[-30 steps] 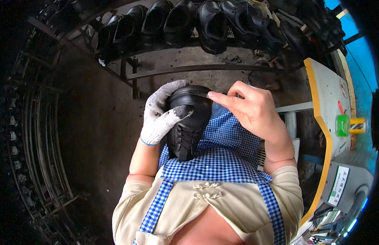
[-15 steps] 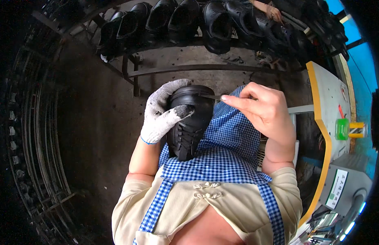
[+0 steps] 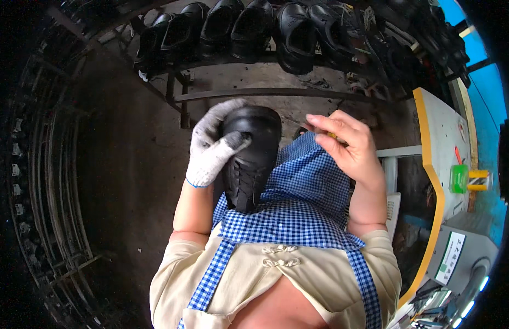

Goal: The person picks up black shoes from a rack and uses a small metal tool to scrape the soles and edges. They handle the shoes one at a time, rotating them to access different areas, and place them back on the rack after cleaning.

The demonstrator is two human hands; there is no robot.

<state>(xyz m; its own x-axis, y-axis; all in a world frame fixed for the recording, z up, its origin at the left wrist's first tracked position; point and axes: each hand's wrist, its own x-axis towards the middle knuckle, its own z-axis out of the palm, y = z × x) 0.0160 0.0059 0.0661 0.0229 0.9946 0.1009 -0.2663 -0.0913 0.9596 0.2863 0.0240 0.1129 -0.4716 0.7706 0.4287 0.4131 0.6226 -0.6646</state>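
Note:
A black lace-up shoe (image 3: 255, 134) is held toe-up in front of my blue checked apron, its heel end against my lap. My left hand (image 3: 207, 148), in a white knitted glove with dark fingertips, is closed round its toe end, thumb across the upper. To the right of the shoe and apart from it, my bare right hand (image 3: 350, 143) pinches a thin, narrow-bladed tool (image 3: 293, 120). A bit of yellow shows between the fingers; most of its handle is hidden and its exact kind cannot be made out.
Ahead, a dark metal rack (image 3: 265, 94) carries a row of black shoes (image 3: 294, 39). On the right stands a white table with a yellow edge (image 3: 427, 137), bearing a green container (image 3: 459, 179) and a grey machine (image 3: 464, 247). Dark metal racking (image 3: 51, 186) lines the left.
My right hand has drawn the thin tool away from the shoe's toe edge, its fingers loosening somewhat. The shoe has tipped and shifted slightly left. Beyond the rack, another person's hand has left view.

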